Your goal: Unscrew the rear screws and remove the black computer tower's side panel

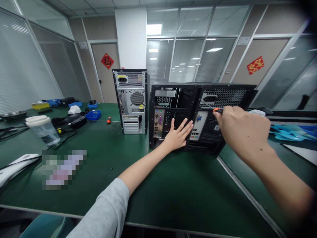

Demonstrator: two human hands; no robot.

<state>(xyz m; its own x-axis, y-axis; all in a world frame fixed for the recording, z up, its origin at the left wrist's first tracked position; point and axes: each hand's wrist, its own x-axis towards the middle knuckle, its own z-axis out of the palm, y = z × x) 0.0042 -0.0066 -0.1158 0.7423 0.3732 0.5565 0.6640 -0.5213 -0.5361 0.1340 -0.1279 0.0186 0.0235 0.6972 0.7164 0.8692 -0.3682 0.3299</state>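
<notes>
Two black computer cases stand side by side with their backs toward me. Against the back of the left black computer case [183, 99], my left hand [177, 135] lies flat with spread fingers. My right hand [244, 127] is closed around a screwdriver [217, 110] with an orange and black handle. Its thin shaft points left, toward the area below the power socket of the right black computer case [228, 86]. Whether the tip touches a screw, I cannot tell. A third computer case [131, 110], with a silver back, stands upright to the left.
All this is on a green tabletop [148, 185]. On the left are a lidded clear cup [44, 130], a blue bin [93, 115], cables and a small orange and black tool [109, 119]. At right lie blue items [288, 132] and a metal seam [247, 191] crosses the table.
</notes>
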